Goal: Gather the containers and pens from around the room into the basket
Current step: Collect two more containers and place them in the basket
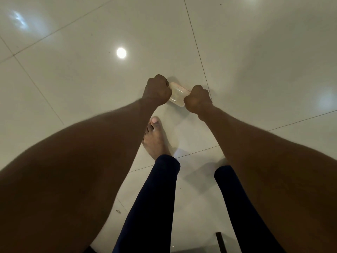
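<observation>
A small clear plastic container (177, 94) with a pale lid is held low over the white tiled floor, just ahead of my feet. My left hand (158, 89) grips its left end with fingers curled shut. Gripping the container's right end is my right hand (197, 98). Most of the container is hidden behind the two fists. No basket and no pens are in view.
Glossy white floor tiles (82, 73) with thin grout lines fill the view and reflect ceiling lights. My bare left foot (155, 137) and dark trouser legs stand just below the hands. A dark narrow object (220, 241) shows at the bottom edge.
</observation>
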